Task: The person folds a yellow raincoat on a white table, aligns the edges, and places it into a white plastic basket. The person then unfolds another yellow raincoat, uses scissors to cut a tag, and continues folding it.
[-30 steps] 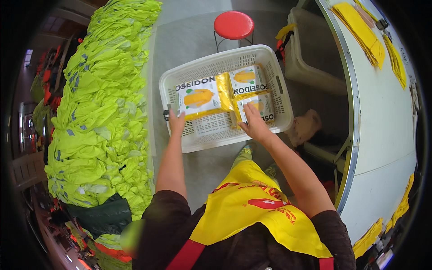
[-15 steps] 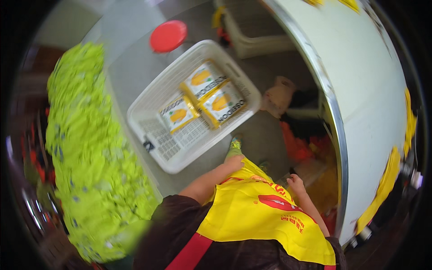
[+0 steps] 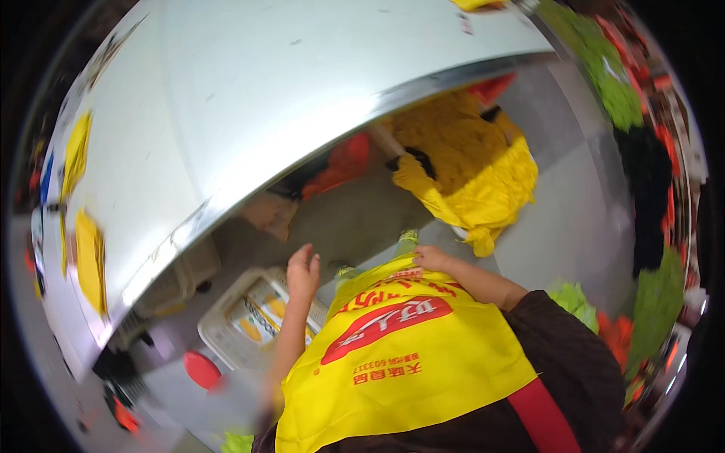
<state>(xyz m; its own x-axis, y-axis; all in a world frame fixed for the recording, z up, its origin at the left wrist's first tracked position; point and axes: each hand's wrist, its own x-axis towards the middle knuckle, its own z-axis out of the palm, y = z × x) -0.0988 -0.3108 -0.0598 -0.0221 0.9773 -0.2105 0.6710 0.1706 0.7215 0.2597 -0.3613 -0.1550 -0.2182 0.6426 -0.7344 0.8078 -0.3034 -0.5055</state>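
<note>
My left hand [image 3: 303, 273] is raised to the left of my yellow apron [image 3: 430, 355], its fingers loosely apart and nothing in them. Below it in the picture, partly behind my forearm, stands a white plastic basket [image 3: 215, 332] with flat white-and-yellow packets [image 3: 253, 321]. At the apron's far right corner is my right hand [image 3: 432, 258], fingers curled closed. Whether it grips the apron's edge or something small, I cannot make out. Beyond that hand, a heap of yellow cloth [image 3: 491, 181] fills a container under the table edge.
A white table [image 3: 249, 90] with a metal rim curves across the far left, with yellow cloth pieces [image 3: 91, 260] on it. Orange cloth [image 3: 340, 166] lies beneath. A red round stool [image 3: 202, 370] stands beyond the basket. Bright green cloth [image 3: 604, 75] is piled at far right.
My body has turned right: the table has swung from right to far left, and the basket to lower left. The yellow cloth heap has come into full view. My left hand has left the apron's edge.
</note>
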